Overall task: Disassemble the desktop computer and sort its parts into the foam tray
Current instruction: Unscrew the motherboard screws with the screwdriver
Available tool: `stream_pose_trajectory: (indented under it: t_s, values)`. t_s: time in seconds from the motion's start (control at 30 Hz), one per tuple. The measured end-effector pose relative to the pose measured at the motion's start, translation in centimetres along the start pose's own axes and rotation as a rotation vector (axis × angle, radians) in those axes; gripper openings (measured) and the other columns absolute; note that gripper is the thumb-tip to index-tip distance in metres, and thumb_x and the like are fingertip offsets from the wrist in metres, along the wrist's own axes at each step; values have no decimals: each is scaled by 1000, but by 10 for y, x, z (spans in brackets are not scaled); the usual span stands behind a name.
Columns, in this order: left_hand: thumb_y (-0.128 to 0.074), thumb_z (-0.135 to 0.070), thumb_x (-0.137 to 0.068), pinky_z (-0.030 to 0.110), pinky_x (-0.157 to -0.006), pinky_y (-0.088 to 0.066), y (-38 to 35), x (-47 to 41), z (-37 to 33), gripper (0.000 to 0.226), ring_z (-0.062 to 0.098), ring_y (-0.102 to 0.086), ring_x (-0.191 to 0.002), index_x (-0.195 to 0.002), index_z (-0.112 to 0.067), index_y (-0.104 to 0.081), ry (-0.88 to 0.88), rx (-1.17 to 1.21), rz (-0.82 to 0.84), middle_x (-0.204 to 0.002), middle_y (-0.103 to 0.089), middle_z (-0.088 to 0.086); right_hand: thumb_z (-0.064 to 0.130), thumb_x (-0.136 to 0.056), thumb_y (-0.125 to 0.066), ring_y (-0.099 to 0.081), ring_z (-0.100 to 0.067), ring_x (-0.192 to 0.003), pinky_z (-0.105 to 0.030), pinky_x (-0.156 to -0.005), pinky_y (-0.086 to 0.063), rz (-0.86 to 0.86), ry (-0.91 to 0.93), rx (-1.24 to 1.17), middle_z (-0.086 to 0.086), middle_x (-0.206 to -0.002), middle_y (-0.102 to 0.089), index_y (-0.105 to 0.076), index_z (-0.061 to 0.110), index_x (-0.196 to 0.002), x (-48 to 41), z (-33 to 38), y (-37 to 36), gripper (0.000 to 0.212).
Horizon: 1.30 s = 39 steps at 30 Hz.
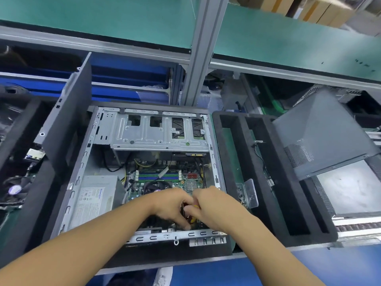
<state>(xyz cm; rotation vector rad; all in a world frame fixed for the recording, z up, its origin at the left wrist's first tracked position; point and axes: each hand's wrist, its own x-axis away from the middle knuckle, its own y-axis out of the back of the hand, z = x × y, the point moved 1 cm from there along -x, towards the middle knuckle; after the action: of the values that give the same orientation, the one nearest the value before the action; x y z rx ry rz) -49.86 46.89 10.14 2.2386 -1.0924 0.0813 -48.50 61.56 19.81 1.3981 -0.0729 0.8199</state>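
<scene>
Bench notes. The open computer case (pixel 165 236) lay on its side at centre view, with a thin grey sheet-steel shell and slotted rims. At the case's 12 o'clock sat a bright stamped-metal drive cage (pixel 144 137), ribbed and pierced with square cut-outs. At its 8 o'clock was a boxy matte-grey power supply (pixel 94 199) with a printed label on top. Between them was the green motherboard (pixel 136 185), carrying long blue and green memory slots (pixel 158 175) and loose yellow and black leads. The black foam tray (pixel 288 238) lay touching the case at 3 o'clock, soft and coarse-grained, cut into long narrow troughs. A small clear plastic box (pixel 250 193) stood in its near trough. A grey perforated side panel (pixel 321 129) leaned tilted over the tray's far edge at 2 o'clock. Both forearms reached in from 6 o'clock and met low over the board at the case's 5 o'clock. I saw the left hand (pixel 171 205) knuckles-up, fingers curled down round a small red-and-yellow item (pixel 192 218) I could not identify. The right hand (pixel 214 205) pressed close against it, fingers tucked out of sight, so I could not tell its grip.
</scene>
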Motion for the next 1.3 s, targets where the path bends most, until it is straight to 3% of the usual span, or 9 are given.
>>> stream_pose_trajectory:
  t_s: [0.23, 0.43, 0.63, 0.73, 0.83, 1.0, 1.07, 1.17, 1.3]
  values:
    - [-86, -31, -73, 7, -62, -38, 2, 4, 2, 22, -8, -56, -66, -89, -20, -74, 33, 27, -15, -74, -65, -19, 25, -90, -57, -47, -19, -90, -33, -76, -42, 146, 154, -57, 3, -102, -48, -52, 27, -103, 0, -4, 7, 14]
    - [-86, -37, -71, 25, -63, -47, 1, -1, -2, 35, 10, -58, -70, -93, -18, -65, 13, -19, -33, -77, -64, -10, 61, -91, -50, -48, -24, -78, -34, -65, -38, 54, -48, 1, -3, -94, -51, -38, 25, -96, -2, -4, 3, 38]
    - [-84, -32, -76, 15, -81, -46, 4, 1, 6, 23, -4, -61, -88, -94, -26, -71, 60, 90, -19, -91, -67, -27, 26, -94, -53, -47, -24, -81, -33, -61, -37, 46, 74, -53, 1, -95, -47, -36, 29, -92, -3, -2, 1, 18]
    - [-85, -28, -75, 3, -60, -35, 4, 0, 8, 25, -12, -54, -67, -68, -37, -62, 64, 69, -33, -67, -59, -35, 23, -89, -58, -50, -23, -90, -34, -74, -43, 100, 103, -93, 2, -101, -46, -45, 31, -96, -2, -4, 1, 17]
    - [-87, -33, -70, 6, -59, -38, 2, -2, 7, 26, -8, -56, -64, -69, -35, -61, 55, 51, -28, -67, -61, -28, 36, -88, -61, -51, -23, -89, -34, -72, -41, 92, 80, -113, 4, -99, -47, -45, 31, -99, -2, -4, 0, 19]
    - [-86, -37, -71, 38, -80, -53, 1, -3, 2, 38, 16, -67, -85, -98, -19, -67, 56, 68, -26, -93, -72, -4, 52, -96, -48, -47, -25, -78, -34, -66, -38, 5, -54, -17, -5, -97, -54, -37, 26, -94, -4, -1, 1, 28]
    - [-87, -39, -70, 30, -83, -52, 1, -1, 4, 31, 8, -65, -87, -92, -27, -68, 69, 70, -19, -93, -71, -15, 39, -97, -51, -47, -25, -80, -33, -67, -38, 33, 4, -32, -3, -97, -50, -38, 27, -95, -2, 2, 2, 18]
    - [-84, -32, -75, 9, -62, -40, 2, 1, 8, 25, -5, -55, -68, -70, -39, -60, 78, 55, -10, -70, -60, -31, 20, -93, -53, -50, -23, -88, -32, -72, -39, 111, 76, -57, 1, -105, -45, -50, 26, -102, -1, 1, 4, 11]
    - [-85, -33, -74, 18, -63, -43, 2, -1, 5, 22, -2, -56, -67, -79, -32, -64, 67, 45, 4, -73, -64, -25, 25, -92, -56, -52, -24, -88, -32, -71, -37, 156, 78, -101, 2, -106, -41, -51, 28, -108, -1, 0, 4, 18]
